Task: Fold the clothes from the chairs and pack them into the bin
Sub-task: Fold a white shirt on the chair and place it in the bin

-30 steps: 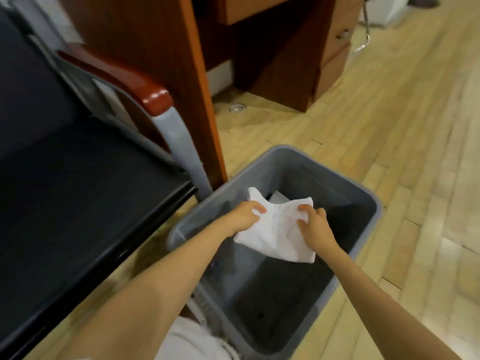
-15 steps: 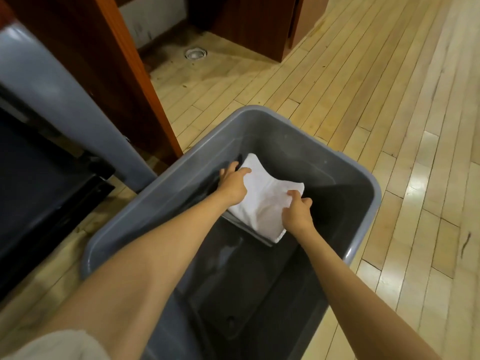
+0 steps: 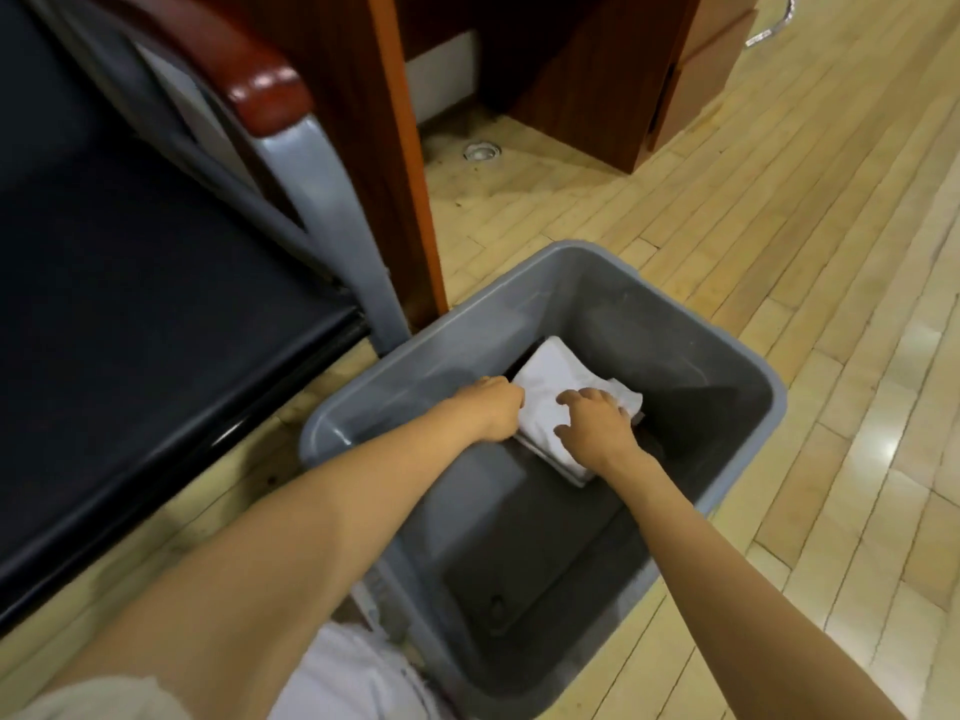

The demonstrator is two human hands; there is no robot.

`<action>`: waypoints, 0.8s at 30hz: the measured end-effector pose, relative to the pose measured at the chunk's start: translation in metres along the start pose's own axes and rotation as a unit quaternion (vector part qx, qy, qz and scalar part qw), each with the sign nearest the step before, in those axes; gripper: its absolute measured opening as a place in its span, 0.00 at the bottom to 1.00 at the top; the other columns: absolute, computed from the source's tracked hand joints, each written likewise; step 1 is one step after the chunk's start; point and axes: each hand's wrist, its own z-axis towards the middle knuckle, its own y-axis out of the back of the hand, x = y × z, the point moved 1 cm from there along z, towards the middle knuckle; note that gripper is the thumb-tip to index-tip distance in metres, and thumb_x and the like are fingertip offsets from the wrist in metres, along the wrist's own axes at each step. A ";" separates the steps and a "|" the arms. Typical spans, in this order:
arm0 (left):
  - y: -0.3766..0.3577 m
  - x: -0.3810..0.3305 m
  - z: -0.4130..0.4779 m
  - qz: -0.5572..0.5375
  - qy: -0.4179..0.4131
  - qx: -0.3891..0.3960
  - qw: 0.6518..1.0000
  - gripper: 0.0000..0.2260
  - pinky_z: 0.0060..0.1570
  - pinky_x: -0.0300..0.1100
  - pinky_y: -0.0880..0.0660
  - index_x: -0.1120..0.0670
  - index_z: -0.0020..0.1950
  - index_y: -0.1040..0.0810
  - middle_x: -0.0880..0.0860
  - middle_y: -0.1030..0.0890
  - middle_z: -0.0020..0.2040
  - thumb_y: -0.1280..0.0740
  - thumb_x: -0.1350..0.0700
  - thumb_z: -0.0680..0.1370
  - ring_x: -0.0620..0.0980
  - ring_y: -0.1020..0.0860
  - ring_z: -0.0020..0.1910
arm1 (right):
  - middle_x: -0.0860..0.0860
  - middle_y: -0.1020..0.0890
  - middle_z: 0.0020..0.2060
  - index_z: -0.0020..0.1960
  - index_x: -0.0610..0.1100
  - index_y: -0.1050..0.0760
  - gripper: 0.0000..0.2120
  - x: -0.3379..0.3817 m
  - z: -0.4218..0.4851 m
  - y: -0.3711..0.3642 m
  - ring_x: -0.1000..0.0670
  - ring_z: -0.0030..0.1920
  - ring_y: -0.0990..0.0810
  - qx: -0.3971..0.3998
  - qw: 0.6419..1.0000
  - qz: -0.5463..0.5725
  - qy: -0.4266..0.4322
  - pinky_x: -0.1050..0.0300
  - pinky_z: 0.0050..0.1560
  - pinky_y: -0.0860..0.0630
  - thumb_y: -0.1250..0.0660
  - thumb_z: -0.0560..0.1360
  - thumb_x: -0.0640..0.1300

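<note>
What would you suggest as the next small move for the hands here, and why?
Probably release and lift both hands out. The folded white garment already lies flat deep inside the grey bin. The left hand holds its left edge and the right hand rests on top, so nothing seems left but letting go.

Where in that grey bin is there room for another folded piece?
Bare floor shows in the bin half nearest the person, between the white folded cloth and the near wall. The far half is crowded: left hand and right hand sit on the cloth.
</note>
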 end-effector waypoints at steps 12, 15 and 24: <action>0.053 0.157 -0.289 0.073 0.214 -0.276 0.934 0.17 0.63 0.50 0.35 0.53 0.68 0.28 0.55 0.29 0.67 0.39 0.52 0.80 0.56 0.34 0.66 | 0.45 0.19 0.50 0.56 0.41 0.20 0.14 0.253 -0.124 0.086 0.39 0.54 0.21 -0.226 0.846 -0.024 0.482 0.41 0.56 0.25 0.30 0.70 0.37; 0.043 0.205 -0.360 0.043 0.286 -0.341 0.894 0.17 0.65 0.50 0.37 0.52 0.69 0.28 0.53 0.30 0.68 0.38 0.51 0.80 0.55 0.36 0.68 | 0.47 0.20 0.54 0.59 0.42 0.22 0.14 0.326 -0.158 0.076 0.43 0.60 0.24 -0.216 0.795 -0.024 0.567 0.41 0.62 0.29 0.31 0.74 0.39; -0.030 0.347 -0.518 -0.156 0.475 -0.466 0.730 0.17 0.64 0.49 0.35 0.53 0.66 0.26 0.55 0.30 0.68 0.36 0.51 0.78 0.57 0.37 0.68 | 0.52 0.27 0.65 0.68 0.47 0.29 0.17 0.516 -0.220 -0.002 0.51 0.69 0.34 -0.100 0.710 -0.073 0.693 0.56 0.71 0.42 0.38 0.80 0.43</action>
